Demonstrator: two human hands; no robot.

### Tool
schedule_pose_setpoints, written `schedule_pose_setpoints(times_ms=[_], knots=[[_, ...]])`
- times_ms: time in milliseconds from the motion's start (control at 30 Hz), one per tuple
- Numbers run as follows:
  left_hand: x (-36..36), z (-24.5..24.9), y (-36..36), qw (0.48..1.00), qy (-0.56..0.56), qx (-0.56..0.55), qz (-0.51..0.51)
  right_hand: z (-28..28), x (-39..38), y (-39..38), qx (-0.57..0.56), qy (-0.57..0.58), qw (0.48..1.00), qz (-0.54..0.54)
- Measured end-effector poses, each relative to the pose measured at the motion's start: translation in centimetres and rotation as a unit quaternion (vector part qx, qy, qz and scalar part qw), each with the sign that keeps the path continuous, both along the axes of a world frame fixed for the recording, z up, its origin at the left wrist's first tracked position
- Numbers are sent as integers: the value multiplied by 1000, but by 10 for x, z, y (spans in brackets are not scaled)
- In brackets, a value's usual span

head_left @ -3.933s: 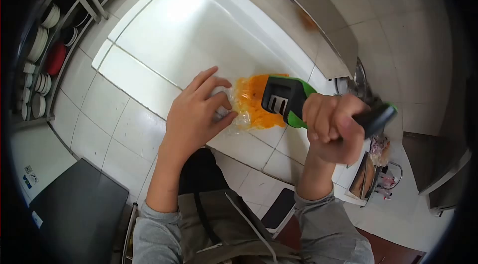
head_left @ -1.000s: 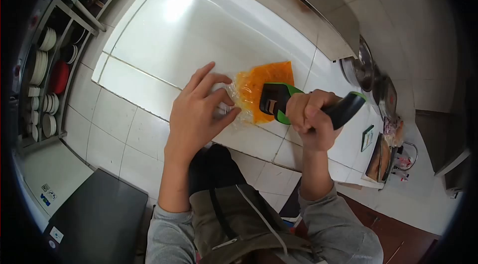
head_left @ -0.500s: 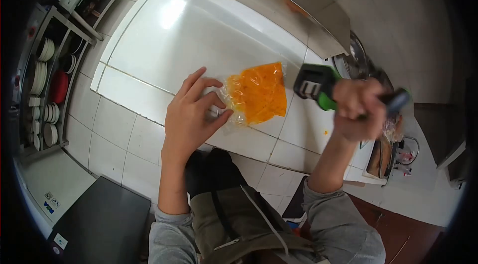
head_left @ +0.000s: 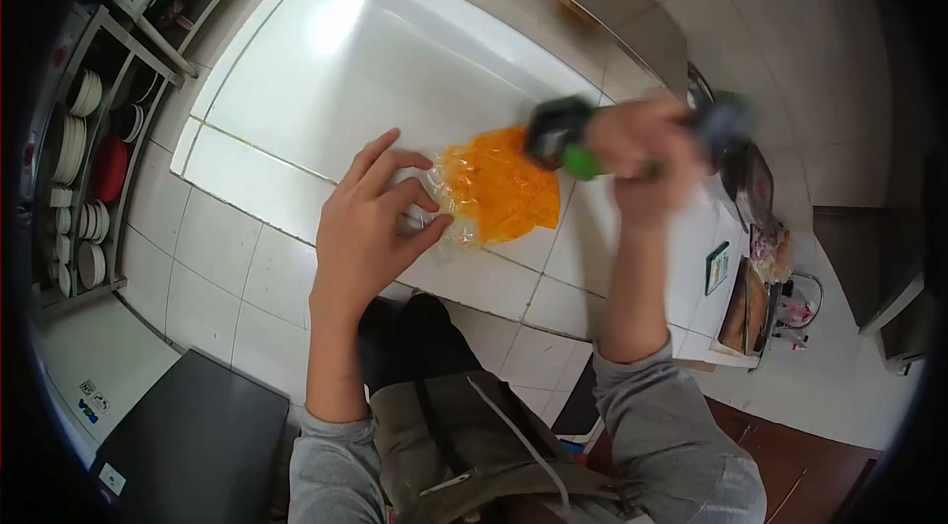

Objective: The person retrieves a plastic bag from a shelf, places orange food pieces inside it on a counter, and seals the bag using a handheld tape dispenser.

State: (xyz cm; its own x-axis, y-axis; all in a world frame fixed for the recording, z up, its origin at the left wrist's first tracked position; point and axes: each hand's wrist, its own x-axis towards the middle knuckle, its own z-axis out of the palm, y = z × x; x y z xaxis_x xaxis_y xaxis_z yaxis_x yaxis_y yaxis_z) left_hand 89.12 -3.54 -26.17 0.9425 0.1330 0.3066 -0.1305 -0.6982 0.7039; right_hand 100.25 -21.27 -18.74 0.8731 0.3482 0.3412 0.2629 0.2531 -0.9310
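A clear plastic bag of orange contents [head_left: 504, 190] lies flat on the white tiled counter [head_left: 267, 99]. My left hand [head_left: 370, 213] is at the bag's clear left end, thumb and curled fingertips holding the film there. Above the bag's right side, my right hand [head_left: 647, 149] is wrapped round the handle of a dumbbell with black ends and green trim [head_left: 561, 134]. Both the right hand and the dumbbell are smeared by motion. The dumbbell's near head overlaps the bag's upper right corner in this view.
A metal panel [head_left: 592, 0] edges the counter's far side. To the right sit a small green-edged card [head_left: 718, 267] and a brown-bottomed tray [head_left: 746, 312]. At the left, a rack [head_left: 109, 144] holds stacked plates, with a dark-topped cabinet [head_left: 202, 435] below it.
My right hand has swung the dumbbell left and slightly up, bringing its head over the bag's right corner. My left hand stays at the bag's clear end.
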Motion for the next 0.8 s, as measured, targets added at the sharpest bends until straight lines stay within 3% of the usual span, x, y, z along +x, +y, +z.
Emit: schedule_pose_setpoints(times_ms=[33, 167, 233, 300, 367, 400, 500, 567, 633, 667, 767, 800], knots=[[0, -1, 0, 1000, 9, -4, 0, -18, -1, 7, -51, 75, 994, -62], [0, 2, -2, 1000, 10, -11, 5, 2, 10, -3, -49, 66, 997, 6], [-1, 0, 0, 1000, 13, -11, 8, 25, 16, -8, 86, 19, 995, 49], [-1, -3, -2, 1000, 20, -15, 5, 21, 9, -6, 102, -18, 993, 56], [-1, -1, -1, 1000, 24, -19, 6, -18, 0, 4, -56, 37, 995, -73], [-1, 0, 0, 999, 24, -19, 6, -13, 0, -3, -52, 26, 998, 3], [-1, 1, -1, 1000, 9, -9, 0, 2, 5, -4, -43, 22, 999, 12], [-1, 0, -1, 1000, 24, -18, 2, 22, 1, -6, 12, -49, 998, 49], [-1, 0, 0, 1000, 12, -11, 2, -12, 2, 5, -5, 7, 1000, -18], [-1, 1, 0, 1000, -2, -5, -1, -16, 4, 6, -35, 21, 999, -3], [-1, -1, -1, 1000, -9, 2, 1, 6, 4, 3, -25, 50, 998, 1], [2, 0, 1, 1000, -12, 5, 4, 10, 5, -3, 54, 7, 997, 63]])
